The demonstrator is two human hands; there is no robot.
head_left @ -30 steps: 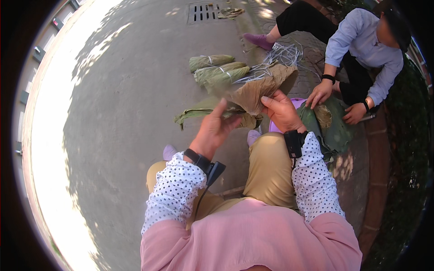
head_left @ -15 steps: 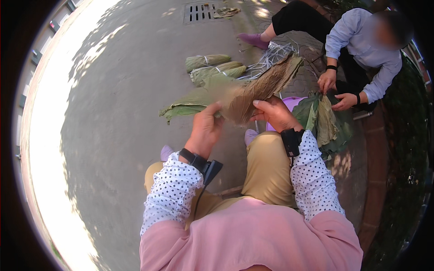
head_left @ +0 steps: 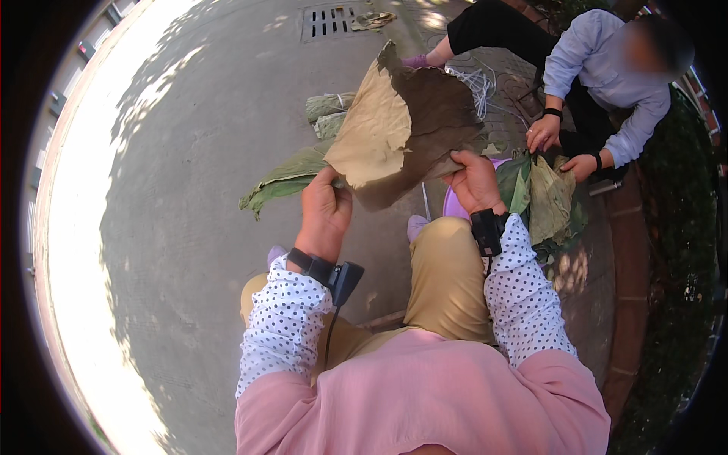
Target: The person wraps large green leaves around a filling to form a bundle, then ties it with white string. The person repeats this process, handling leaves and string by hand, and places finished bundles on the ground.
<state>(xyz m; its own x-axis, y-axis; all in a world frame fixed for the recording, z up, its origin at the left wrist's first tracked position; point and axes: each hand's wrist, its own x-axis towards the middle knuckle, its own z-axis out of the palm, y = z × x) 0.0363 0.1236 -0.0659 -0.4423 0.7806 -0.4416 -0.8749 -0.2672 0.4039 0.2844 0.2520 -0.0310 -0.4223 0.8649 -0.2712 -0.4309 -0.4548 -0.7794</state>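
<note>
A large dried leaf (head_left: 371,136), pale tan on the sunlit part and dark brown in shadow, is spread between my two hands. My left hand (head_left: 326,208) pinches its lower left edge. My right hand (head_left: 475,182) grips its lower right edge, thumb on top. A green, folded leaf (head_left: 284,180) juts out leftward beside my left hand; whether that hand holds it too, I cannot tell. Beyond the dried leaf, tied leaf bundles (head_left: 327,110) lie on the pavement, partly hidden. A purple basin (head_left: 455,205) shows partly behind my right hand.
At the right a co-worker (head_left: 607,83) sits, both hands on green and tan leaves (head_left: 550,193). White plastic strips (head_left: 478,87) lie tangled near that person's foot. A drain grate (head_left: 328,23) and a dry leaf (head_left: 373,21) are on the ground far ahead. A brick edging (head_left: 629,265) runs along the right.
The brown leaf, folded narrow before, is now opened out wide. My left hand has moved slightly left, and the green leaf has shifted left and down with it.
</note>
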